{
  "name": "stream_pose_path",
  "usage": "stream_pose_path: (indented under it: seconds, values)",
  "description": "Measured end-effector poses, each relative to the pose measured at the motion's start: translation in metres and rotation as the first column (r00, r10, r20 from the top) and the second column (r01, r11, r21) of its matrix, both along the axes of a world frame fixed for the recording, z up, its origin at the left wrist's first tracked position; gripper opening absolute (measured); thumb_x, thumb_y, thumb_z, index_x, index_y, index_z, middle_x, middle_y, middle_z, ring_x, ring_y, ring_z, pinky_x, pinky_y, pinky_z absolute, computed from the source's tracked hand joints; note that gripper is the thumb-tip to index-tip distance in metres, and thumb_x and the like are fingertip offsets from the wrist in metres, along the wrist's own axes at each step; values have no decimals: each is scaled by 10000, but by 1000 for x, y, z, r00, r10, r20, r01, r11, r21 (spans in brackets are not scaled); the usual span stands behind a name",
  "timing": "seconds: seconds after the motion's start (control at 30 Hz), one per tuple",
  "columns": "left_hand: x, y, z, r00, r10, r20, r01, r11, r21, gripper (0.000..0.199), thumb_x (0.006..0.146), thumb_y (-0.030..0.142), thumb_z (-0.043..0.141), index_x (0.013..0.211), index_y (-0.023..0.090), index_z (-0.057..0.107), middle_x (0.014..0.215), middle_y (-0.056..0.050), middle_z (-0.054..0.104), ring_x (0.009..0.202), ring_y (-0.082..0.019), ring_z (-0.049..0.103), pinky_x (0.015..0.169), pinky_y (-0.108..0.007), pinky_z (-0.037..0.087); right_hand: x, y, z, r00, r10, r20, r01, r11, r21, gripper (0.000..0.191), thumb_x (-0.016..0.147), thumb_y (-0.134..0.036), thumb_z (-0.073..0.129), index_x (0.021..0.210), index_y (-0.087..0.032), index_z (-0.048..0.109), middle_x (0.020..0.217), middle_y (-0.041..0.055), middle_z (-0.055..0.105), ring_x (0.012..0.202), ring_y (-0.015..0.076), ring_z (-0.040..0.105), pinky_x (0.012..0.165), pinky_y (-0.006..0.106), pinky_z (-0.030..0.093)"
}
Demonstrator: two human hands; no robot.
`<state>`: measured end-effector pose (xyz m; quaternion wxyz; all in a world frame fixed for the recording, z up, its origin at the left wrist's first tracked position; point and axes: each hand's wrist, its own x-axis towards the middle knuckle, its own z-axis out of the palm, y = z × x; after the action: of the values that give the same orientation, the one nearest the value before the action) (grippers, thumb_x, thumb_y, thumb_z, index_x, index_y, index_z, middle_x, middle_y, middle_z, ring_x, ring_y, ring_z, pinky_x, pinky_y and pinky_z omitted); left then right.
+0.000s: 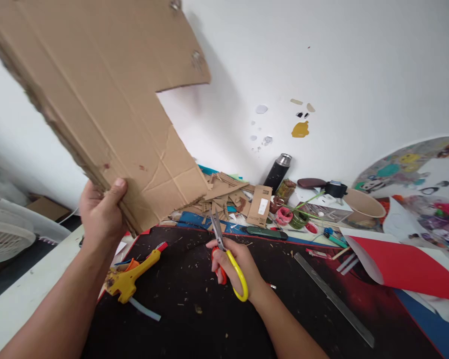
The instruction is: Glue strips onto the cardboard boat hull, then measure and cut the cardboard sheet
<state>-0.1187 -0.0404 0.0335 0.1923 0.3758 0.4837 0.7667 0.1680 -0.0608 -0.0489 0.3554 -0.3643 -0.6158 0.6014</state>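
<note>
A large sheet of brown cardboard (108,99) rises tilted at the upper left, with a corner notch cut from its right side. My left hand (103,212) grips its lower left edge, thumb on the near face. Lower and to the right, my right hand (235,264) is closed around a pair of scissors (219,234) with one yellow and one red handle loop. The blades point up and away, slightly parted, below the sheet's lower right corner and apart from it. Nothing is between the blades.
A yellow hot glue gun (134,274) lies left on the black mat (194,329); a ruler (335,299) lies right. Cardboard scraps (224,192), a green utility knife (265,233), a black thermos (279,172) and red paper (415,264) line the back. A fan (7,229) stands far left.
</note>
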Motion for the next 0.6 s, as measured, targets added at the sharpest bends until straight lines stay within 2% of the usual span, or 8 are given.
stream_pose_path:
  seconds: [0.07, 0.13, 0.2, 0.23, 0.3, 0.37, 0.47, 0.6]
  values:
    - [-2, -1, 2, 999, 35, -38, -35, 999, 2, 338, 913, 477, 759, 1145, 244, 677, 1380, 4, 758, 1514, -385, 492, 860, -444, 580, 0, 2, -1, 995, -95, -43, 96, 995, 21, 591, 979, -710, 614, 1184, -166, 715, 665, -31, 647, 417, 113, 573, 442, 216, 431]
    - [-1, -1, 3, 998, 18, -55, -18, 1000, 7, 334, 925, 464, 748, 1146, 223, 679, 1396, -12, 751, 1534, -387, 466, 892, -463, 578, 2, 0, 4, 993, -119, -16, 120, 992, 37, 575, 1005, -699, 571, 1208, -178, 705, 668, -35, 644, 417, 121, 577, 458, 230, 444]
    - [2, -2, 5, 999, 3, -35, -2, 1000, 26, 366, 874, 458, 794, 1117, 202, 699, 1377, -25, 764, 1514, -395, 500, 947, -493, 595, 6, -6, 14, 988, -75, 134, 65, 995, 79, 515, 1016, -661, 584, 1200, -198, 718, 695, -25, 664, 441, 129, 596, 484, 239, 448]
    - [4, -2, 6, 1000, 1, -16, -1, 999, 32, 371, 833, 457, 824, 1081, 204, 714, 1355, -20, 777, 1495, -400, 527, 971, -503, 609, 9, -10, 20, 963, -28, 268, -2, 994, 109, 466, 1012, -622, 624, 1203, -210, 729, 706, -16, 682, 472, 139, 610, 502, 241, 442]
    - [10, -5, 9, 998, -57, 5, 57, 998, -18, 325, 817, 474, 837, 1035, 254, 737, 1349, 33, 783, 1512, -384, 514, 1009, -490, 621, 14, -20, 34, 838, -33, 545, -135, 955, 265, 408, 952, -593, 741, 1108, -217, 777, 682, 3, 694, 551, 174, 641, 545, 257, 410]
    - [15, -10, 12, 994, -108, 10, 108, 991, -76, 261, 848, 479, 813, 1037, 313, 746, 1348, 87, 781, 1519, -360, 509, 972, -464, 632, 18, -29, 47, 695, -52, 718, -274, 903, 331, 413, 933, -618, 769, 1030, -217, 792, 728, 42, 745, 660, 224, 698, 597, 283, 402]
    - [23, -17, 14, 991, -134, 18, 135, 984, -118, 243, 851, 472, 811, 1062, 366, 751, 1322, 133, 787, 1442, -326, 599, 886, -424, 653, 18, -38, 58, 549, -15, 836, -416, 862, 289, 475, 963, -652, 719, 1073, -195, 789, 833, 94, 805, 747, 273, 751, 636, 312, 436]
    - [28, -22, 10, 987, -150, 51, 157, 973, -171, 270, 843, 482, 836, 1096, 417, 768, 1228, 176, 809, 1348, -289, 681, 920, -391, 667, 15, -48, 65, 449, 40, 893, -541, 807, 236, 501, 935, -615, 766, 1177, -176, 774, 1014, 147, 828, 850, 315, 783, 702, 355, 512]
